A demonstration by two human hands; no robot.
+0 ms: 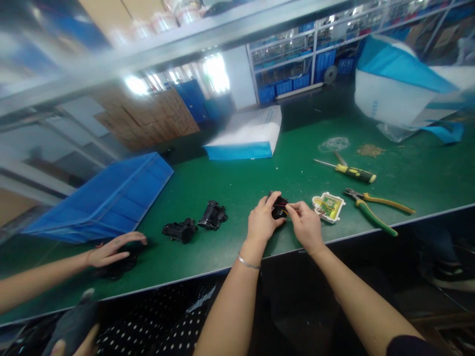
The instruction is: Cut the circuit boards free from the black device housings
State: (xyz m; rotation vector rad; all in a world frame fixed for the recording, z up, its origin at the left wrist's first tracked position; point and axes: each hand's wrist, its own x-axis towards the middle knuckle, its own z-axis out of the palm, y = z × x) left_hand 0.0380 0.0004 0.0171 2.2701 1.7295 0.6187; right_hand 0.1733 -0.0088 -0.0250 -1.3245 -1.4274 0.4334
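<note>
At the centre of the frame, low down, one black housing (279, 213) is held at the green surface (237, 180), clasped between the thumb and curled fingers of the left hand (261, 220). By the thumb and fingertips of the right hand (307, 227), pressed together, thin wires (283, 203) at the housing's opening appear to be pinched. Work on this piece is judged to be only partly done, since its wires are exposed. Just right of the right hand, one white case (318, 201) is seen with one circuit board (331, 206) uncovered; whether it is joined to the wires cannot be told. Left of centre, two spare housings (180, 230) are left unheld; whether they are finished cannot be told. At the lower left, a dark part (116, 269) is partly covered by a co-worker's hand (117, 249). At the right, one pair of pliers (358, 196) is seen, then one screwdriver (355, 173). Farther up, one pile of small pieces (370, 150), too fine to be counted, is seen beside one clear plastic bag (334, 144).
</note>
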